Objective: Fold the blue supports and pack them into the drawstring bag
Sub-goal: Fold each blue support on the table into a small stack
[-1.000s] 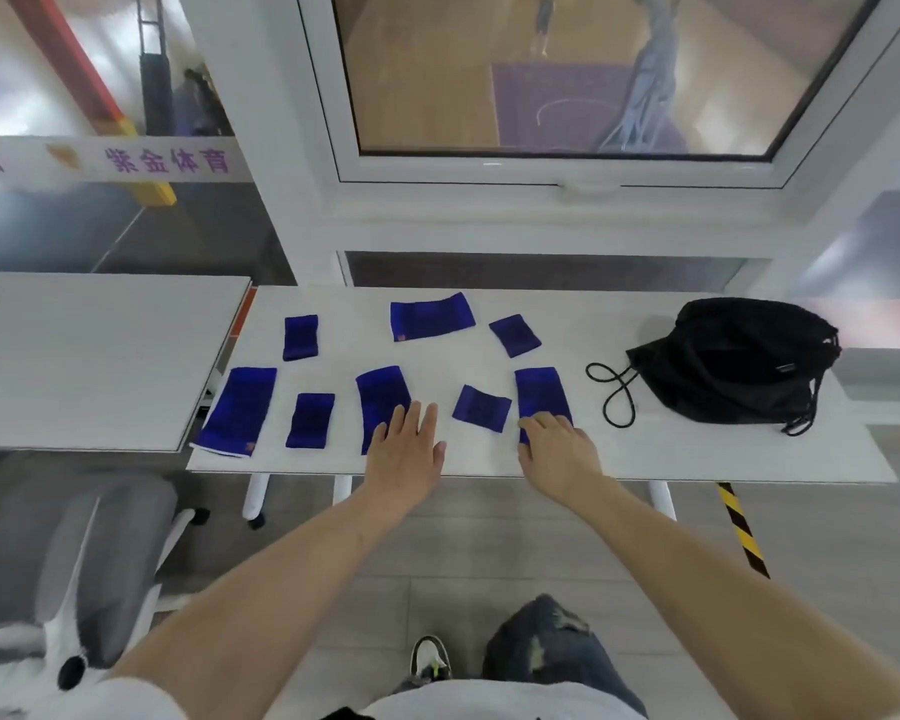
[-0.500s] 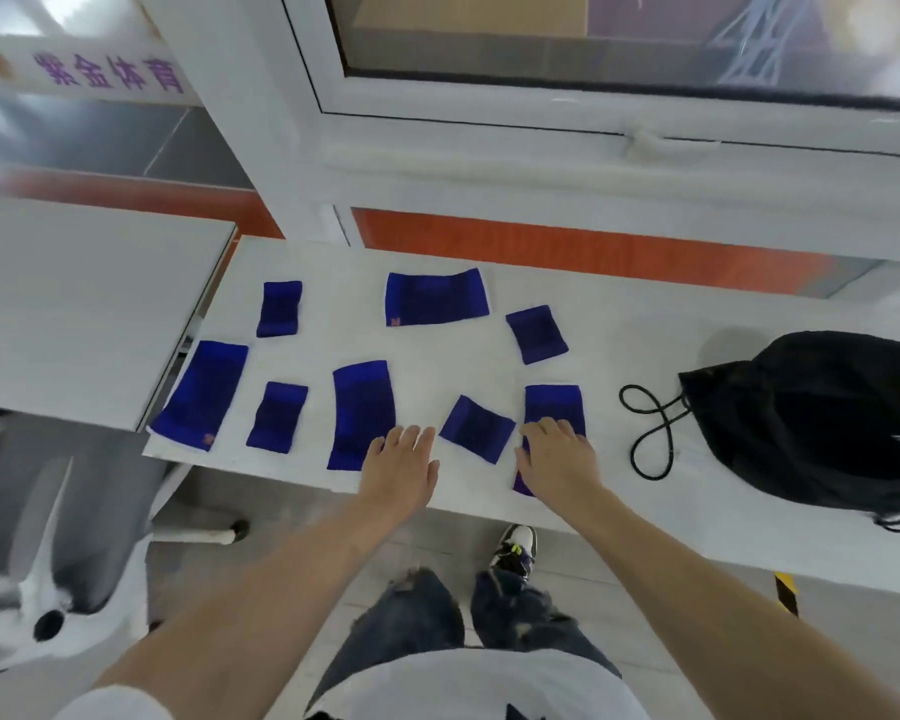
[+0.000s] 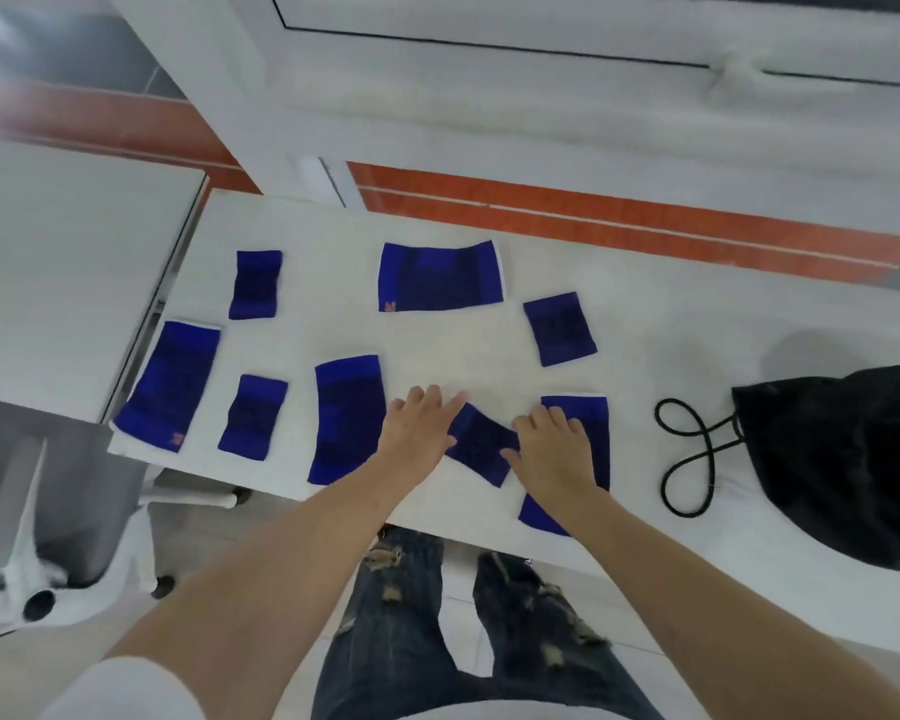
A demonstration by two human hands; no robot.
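Several blue supports lie flat on the white table (image 3: 645, 314). A small dark blue support (image 3: 481, 441) lies tilted between my hands. My left hand (image 3: 417, 431) rests flat, fingers spread, touching that support's left edge, just right of a longer blue support (image 3: 346, 418). My right hand (image 3: 554, 449) lies flat on another long blue support (image 3: 583, 444) and touches the small one's right edge. The black drawstring bag (image 3: 842, 459) sits at the right, its cord (image 3: 689, 457) looped on the table.
More blue supports lie further off: a wide one (image 3: 440, 277) at the back, small ones (image 3: 255, 284) (image 3: 559, 328) (image 3: 253, 417), and a long one (image 3: 170, 384) at the left edge. A second table (image 3: 63, 272) adjoins on the left, a grey chair (image 3: 37, 511) below it.
The view has tipped down and closer to the table. Both hands have moved inward onto the small tilted support between them.
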